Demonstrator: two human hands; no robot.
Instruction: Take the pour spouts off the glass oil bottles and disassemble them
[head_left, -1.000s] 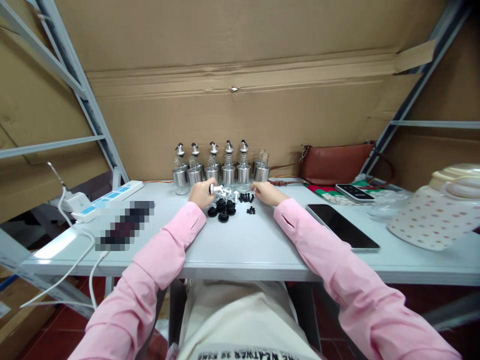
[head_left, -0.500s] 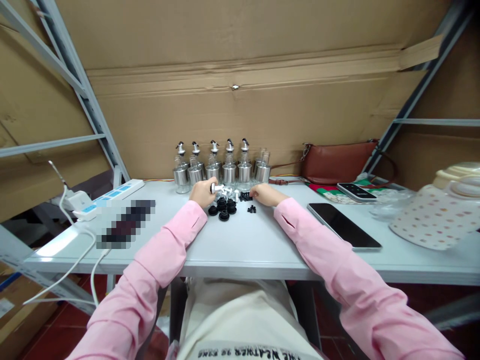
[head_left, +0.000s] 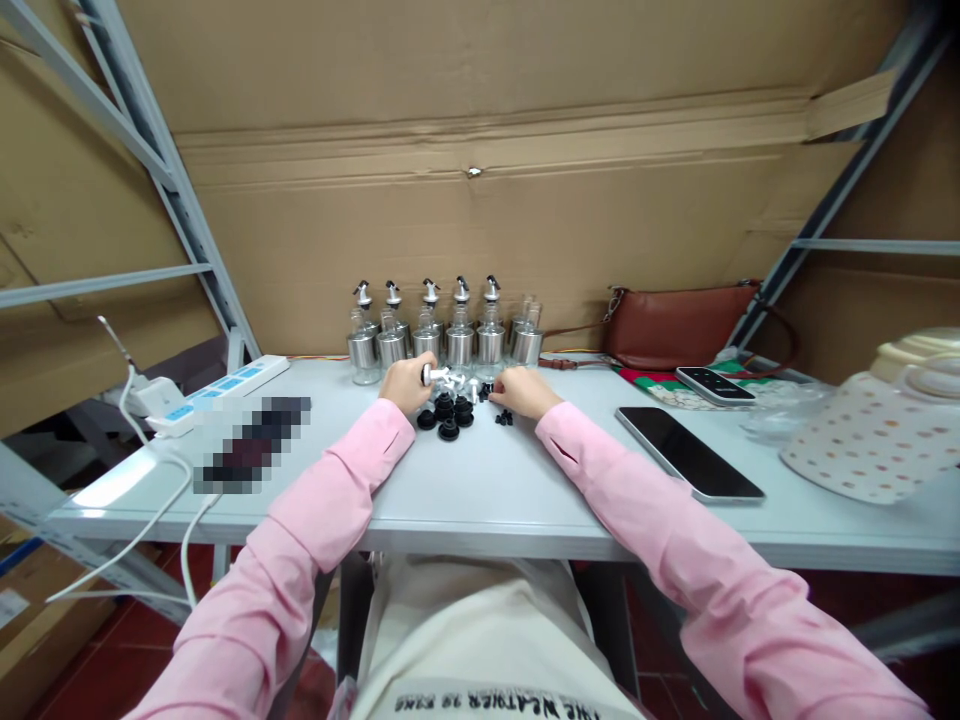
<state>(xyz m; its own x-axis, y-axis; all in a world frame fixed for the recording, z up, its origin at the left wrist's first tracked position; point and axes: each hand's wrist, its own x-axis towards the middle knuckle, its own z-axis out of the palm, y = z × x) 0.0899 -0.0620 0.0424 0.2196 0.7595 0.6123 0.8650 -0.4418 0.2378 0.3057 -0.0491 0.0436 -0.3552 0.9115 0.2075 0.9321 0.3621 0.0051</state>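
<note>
My left hand (head_left: 406, 386) is closed around a silver pourer spout (head_left: 428, 375) with a black ring, held just above the table. Beside it lies a heap of silver and white spout parts (head_left: 453, 382), and in front of that a cluster of black ribbed stoppers (head_left: 448, 428). The curled fingers of my right hand (head_left: 529, 392) reach down to a pile of small black pieces (head_left: 486, 391); what they pinch is hidden. A few more small black pieces (head_left: 505, 418) lie nearer to me.
Behind my hands stand rows of glass bottles with steel sleeves (head_left: 460, 347), several with pourers on top. A tablet (head_left: 686, 453), a phone (head_left: 715, 385), a brown bag (head_left: 679, 328) and a dotted covered jug (head_left: 874, 430) are to the right. Leftward is a power strip (head_left: 232, 390).
My right hand has shifted slightly left, over the pile of small black pieces. The left hand stays nearly still with the spout in it.
</note>
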